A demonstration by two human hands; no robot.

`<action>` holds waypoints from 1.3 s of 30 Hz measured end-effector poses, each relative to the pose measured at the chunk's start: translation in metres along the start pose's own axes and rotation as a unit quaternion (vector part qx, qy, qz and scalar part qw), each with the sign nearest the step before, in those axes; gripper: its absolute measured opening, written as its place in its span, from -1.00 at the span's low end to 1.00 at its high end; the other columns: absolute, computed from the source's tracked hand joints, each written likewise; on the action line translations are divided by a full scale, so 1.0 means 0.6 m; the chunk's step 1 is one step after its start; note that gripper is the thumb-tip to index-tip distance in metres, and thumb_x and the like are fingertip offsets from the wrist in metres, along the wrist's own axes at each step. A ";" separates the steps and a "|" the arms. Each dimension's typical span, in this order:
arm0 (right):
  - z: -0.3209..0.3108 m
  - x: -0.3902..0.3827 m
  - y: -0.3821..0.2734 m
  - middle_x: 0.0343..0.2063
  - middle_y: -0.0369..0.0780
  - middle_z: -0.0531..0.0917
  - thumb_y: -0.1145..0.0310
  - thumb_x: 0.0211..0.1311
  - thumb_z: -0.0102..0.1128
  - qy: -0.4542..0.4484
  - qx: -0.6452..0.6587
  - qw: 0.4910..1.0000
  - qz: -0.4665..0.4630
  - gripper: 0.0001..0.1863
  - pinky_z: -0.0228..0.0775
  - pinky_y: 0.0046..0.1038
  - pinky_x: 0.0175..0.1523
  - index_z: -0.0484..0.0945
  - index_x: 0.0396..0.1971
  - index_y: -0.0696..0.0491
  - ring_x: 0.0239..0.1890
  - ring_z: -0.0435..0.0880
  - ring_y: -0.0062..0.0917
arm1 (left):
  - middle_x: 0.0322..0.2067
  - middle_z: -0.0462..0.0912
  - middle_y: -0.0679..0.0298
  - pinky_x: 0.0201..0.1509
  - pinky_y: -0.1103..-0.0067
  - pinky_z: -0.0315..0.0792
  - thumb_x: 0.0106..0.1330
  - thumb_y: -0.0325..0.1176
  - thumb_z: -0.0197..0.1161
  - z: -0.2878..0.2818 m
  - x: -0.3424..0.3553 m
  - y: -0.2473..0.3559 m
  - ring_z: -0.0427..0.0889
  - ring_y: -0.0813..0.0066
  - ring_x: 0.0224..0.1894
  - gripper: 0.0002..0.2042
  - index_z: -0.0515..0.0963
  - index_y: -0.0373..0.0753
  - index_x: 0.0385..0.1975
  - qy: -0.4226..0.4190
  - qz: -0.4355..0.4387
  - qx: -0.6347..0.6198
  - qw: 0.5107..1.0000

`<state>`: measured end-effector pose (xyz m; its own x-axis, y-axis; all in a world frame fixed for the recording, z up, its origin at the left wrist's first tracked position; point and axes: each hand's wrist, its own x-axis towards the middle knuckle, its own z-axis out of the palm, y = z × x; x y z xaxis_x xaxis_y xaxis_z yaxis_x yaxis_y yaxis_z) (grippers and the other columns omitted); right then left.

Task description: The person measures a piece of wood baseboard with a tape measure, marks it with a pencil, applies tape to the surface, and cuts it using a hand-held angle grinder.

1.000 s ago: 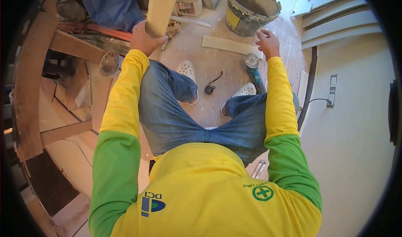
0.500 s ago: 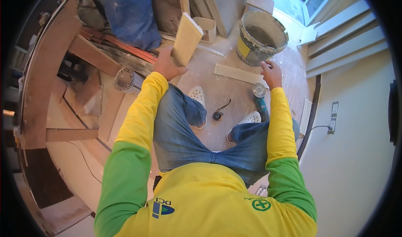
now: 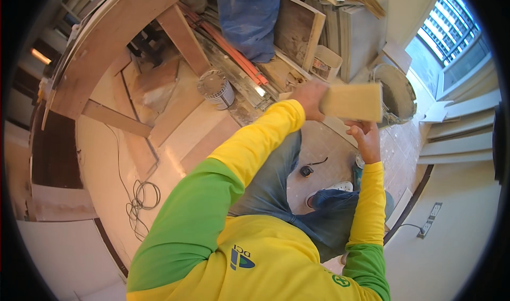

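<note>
My left hand is closed around the left end of a short, pale yellow board-like piece, raised in front of me; its exact material I cannot make out. Just under the piece's lower right edge is my right hand, thumb up and fingers partly bent and apart. Whether its fingertips touch the edge is unclear. Behind the piece, partly covered by it, stands a mortar-smeared bucket. On the floor below lie a small black tape measure and an angle grinder, mostly hidden by my right wrist.
A small white pail stands left of my hands. Behind it are orange-red bars, a blue sack and leaning panels. Pale planks lean at the right. A coiled cable lies on the left floor.
My left hand has carried the yellow piece rightward and turned it to lie level. My right hand is now close beneath it. The view has swung left.
</note>
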<state>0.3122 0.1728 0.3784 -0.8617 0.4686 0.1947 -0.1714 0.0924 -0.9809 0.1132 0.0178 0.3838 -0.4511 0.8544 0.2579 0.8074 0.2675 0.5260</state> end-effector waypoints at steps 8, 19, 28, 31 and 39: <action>0.039 0.038 -0.007 -0.12 -0.13 0.59 0.18 0.35 0.18 0.219 -0.040 0.974 0.050 -0.55 0.64 -0.47 -0.45 0.44 0.07 0.19 -0.25 0.69 -0.42 | 0.15 0.37 -0.02 0.18 0.39 0.40 -0.12 -0.16 0.53 0.055 0.020 -0.109 0.41 0.16 0.21 -0.19 0.33 -0.31 0.19 0.048 -0.017 -0.076 0.996; -0.113 -0.008 0.014 -0.14 -0.14 0.60 0.12 0.39 0.11 0.379 -0.159 0.906 0.100 -0.56 0.62 -0.50 -0.50 0.48 0.03 0.19 -0.33 0.69 -0.46 | -0.25 0.60 0.12 -0.20 0.19 0.52 0.33 0.09 -0.01 0.041 -0.287 -0.724 0.61 0.19 -0.26 -0.56 0.47 -0.15 -0.04 0.262 -0.654 -0.451 0.548; -0.142 0.010 0.045 -0.22 -0.13 0.62 0.17 0.38 0.14 0.426 -0.172 0.881 0.116 -0.60 0.62 -0.51 -0.52 0.48 -0.02 0.21 -0.40 0.69 -0.46 | -0.25 0.59 0.11 -0.30 0.37 0.58 0.40 -0.12 -0.14 0.060 -0.261 -0.785 0.64 0.30 -0.34 -0.63 0.40 -0.24 0.00 0.409 -0.657 -0.492 0.399; -0.136 0.018 0.033 -0.26 -0.14 0.63 0.17 0.38 0.13 0.430 -0.134 0.888 0.089 -0.60 0.60 -0.53 -0.55 0.48 -0.03 0.21 -0.43 0.70 -0.47 | -0.32 0.61 0.14 -0.37 0.43 0.56 0.36 -0.18 -0.10 0.014 -0.286 -0.729 0.64 0.36 -0.38 -0.68 0.43 -0.21 -0.03 0.411 -0.641 -0.488 0.427; -0.158 0.009 -0.014 -0.26 -0.15 0.65 0.21 0.38 0.11 0.477 -0.078 0.875 0.037 -0.65 0.58 -0.53 -0.57 0.51 -0.06 0.19 -0.45 0.70 -0.47 | -0.67 0.36 0.41 -0.65 0.58 0.29 0.24 -0.32 -0.04 -0.121 -0.257 -0.498 0.34 0.55 -0.73 -0.90 0.41 -0.12 -0.43 0.113 -0.628 -0.453 0.623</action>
<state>0.3545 0.2579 0.3877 -0.0644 0.9913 0.1149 -0.0015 0.1151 -0.9934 -0.0859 -0.2263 0.2454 -0.6351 0.1125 -0.7642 -0.7356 0.2135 0.6428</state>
